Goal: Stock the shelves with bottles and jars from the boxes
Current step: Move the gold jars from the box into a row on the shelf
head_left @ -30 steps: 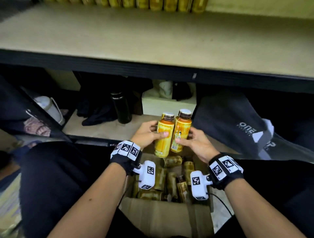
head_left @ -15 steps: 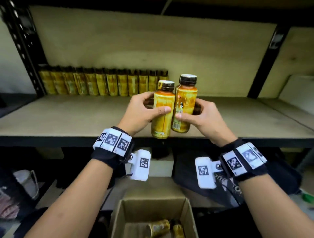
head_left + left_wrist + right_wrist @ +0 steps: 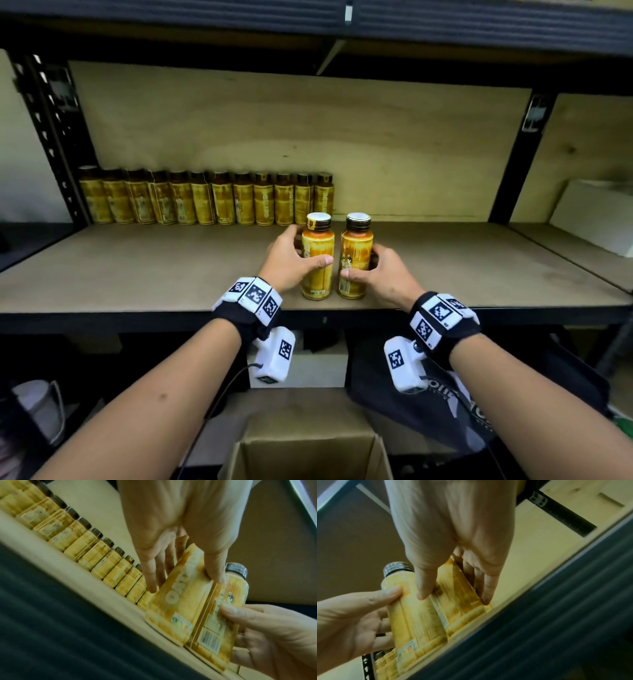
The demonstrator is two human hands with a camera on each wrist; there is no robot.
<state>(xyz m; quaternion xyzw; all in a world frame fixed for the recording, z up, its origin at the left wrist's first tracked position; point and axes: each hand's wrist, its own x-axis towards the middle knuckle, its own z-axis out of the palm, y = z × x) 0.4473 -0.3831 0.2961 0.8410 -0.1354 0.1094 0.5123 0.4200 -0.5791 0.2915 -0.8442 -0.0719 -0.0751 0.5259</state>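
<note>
Two yellow bottles with dark caps stand upright, side by side, at the front edge of the wooden shelf [image 3: 137,274]. My left hand [image 3: 298,255] grips the left bottle [image 3: 318,263], thumb across its front. My right hand [image 3: 373,270] grips the right bottle [image 3: 356,260] the same way. The left wrist view shows the left hand [image 3: 180,568] round its bottle [image 3: 176,608], with the bottle's base at the shelf edge. In the right wrist view the right hand [image 3: 453,568] wraps its bottle [image 3: 458,601]. A row of several matching bottles [image 3: 205,200] lines the back left of the shelf.
An open cardboard box [image 3: 308,455] sits below, between my forearms. A white box [image 3: 596,219] stands on the neighbouring shelf at right. Under the shelf are a black bag [image 3: 445,404], a white box [image 3: 315,370] and a white jug [image 3: 41,404]. Bare board lies right of the row.
Both hands rose from above the cardboard box with the two bottles, then came down onto the shelf's front edge. The bottles have drawn slightly apart.
</note>
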